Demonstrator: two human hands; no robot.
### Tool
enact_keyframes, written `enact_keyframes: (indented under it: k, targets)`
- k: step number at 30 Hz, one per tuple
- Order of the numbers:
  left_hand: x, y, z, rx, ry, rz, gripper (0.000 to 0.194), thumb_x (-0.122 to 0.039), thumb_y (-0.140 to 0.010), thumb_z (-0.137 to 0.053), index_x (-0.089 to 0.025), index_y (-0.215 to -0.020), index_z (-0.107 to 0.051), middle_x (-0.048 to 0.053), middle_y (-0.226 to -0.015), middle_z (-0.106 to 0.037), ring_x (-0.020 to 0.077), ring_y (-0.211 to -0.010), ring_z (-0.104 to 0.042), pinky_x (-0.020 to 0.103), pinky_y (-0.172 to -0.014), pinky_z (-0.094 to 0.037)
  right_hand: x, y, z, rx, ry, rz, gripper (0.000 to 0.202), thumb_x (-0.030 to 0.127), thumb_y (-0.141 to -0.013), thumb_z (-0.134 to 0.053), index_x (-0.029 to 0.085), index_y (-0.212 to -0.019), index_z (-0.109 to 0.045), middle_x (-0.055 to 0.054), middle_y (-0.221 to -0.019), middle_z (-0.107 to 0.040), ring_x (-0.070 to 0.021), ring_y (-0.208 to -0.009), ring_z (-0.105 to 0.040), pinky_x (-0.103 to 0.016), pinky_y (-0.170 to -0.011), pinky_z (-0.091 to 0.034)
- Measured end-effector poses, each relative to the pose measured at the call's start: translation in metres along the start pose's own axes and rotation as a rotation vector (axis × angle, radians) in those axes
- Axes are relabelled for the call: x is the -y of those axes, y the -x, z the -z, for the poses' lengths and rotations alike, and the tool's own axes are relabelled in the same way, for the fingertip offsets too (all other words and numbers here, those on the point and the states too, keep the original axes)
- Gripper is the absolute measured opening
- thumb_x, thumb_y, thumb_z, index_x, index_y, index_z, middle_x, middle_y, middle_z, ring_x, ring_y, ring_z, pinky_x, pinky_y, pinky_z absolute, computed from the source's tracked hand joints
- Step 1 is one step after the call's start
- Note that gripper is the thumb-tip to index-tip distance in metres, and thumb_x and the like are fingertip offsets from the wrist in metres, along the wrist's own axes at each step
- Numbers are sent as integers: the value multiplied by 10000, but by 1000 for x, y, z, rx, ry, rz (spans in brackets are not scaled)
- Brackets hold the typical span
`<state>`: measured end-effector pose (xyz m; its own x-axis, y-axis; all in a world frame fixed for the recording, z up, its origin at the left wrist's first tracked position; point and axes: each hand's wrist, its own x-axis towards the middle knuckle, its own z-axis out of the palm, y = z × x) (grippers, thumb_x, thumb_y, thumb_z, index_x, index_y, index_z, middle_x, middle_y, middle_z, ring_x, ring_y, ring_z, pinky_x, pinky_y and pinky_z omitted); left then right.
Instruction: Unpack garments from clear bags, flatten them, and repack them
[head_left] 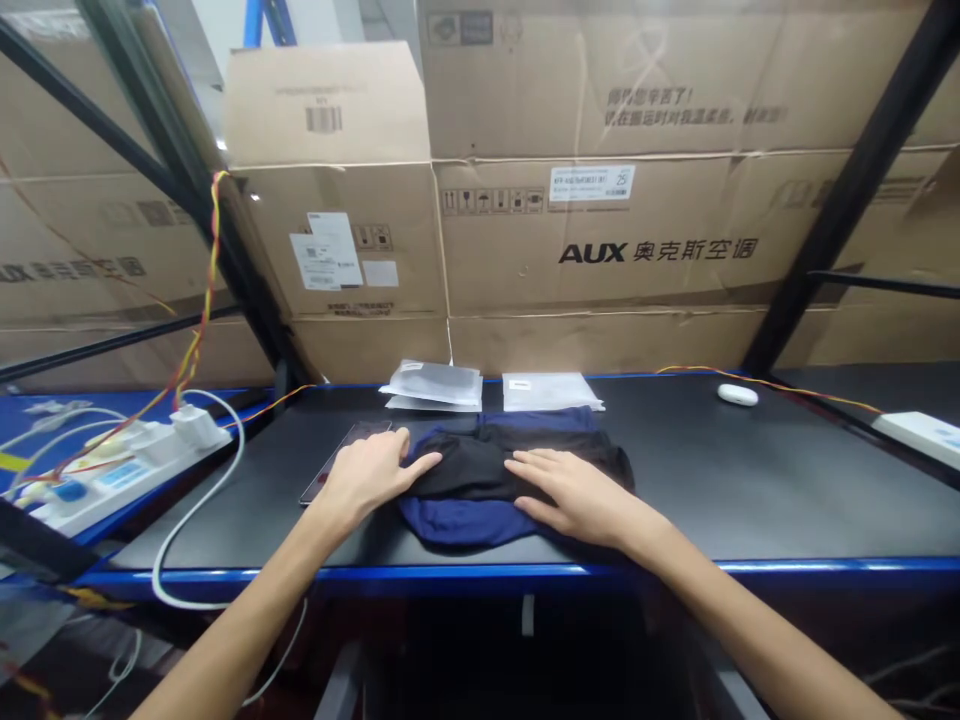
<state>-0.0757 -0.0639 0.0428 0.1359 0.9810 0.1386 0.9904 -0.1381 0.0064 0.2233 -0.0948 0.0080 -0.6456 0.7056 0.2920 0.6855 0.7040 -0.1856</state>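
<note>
A dark cloth garment (472,468), black on top with navy blue showing along its edges, lies folded into a flat bundle on the worktop in front of me. My left hand (373,468) rests at its left end, with the thumb stretched over the black cloth and apart from the bent fingers. Flat on the right part of the bundle lies my right hand (574,495), its fingers extended and spread a little. A dark flat device like a phone (341,458) is partly hidden behind my left hand.
Two stacks of whitish plastic packets, one left (435,385) and one right (551,391), lie behind the cloth. A white oval case (737,395) sits farther right. Power strips (112,480) with cables flank the dark worktop (720,480). Large cardboard boxes (517,260) wall the back.
</note>
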Motion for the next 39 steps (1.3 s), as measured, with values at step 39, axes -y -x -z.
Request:
enact_keyframes:
  k: [39]
  targets:
    - [-110, -4, -5, -105, 524, -593, 320, -481, -954, -492, -218, -1089, -615, 65, -1093, -689, 220, -997, -639, 330, -895, -484, -71, 63, 11, -99, -166, -356, 527, 514, -1008, -364, 221, -1402, -555, -87, -1533, -435, -272, -1455, -319, -520, -1198, -272]
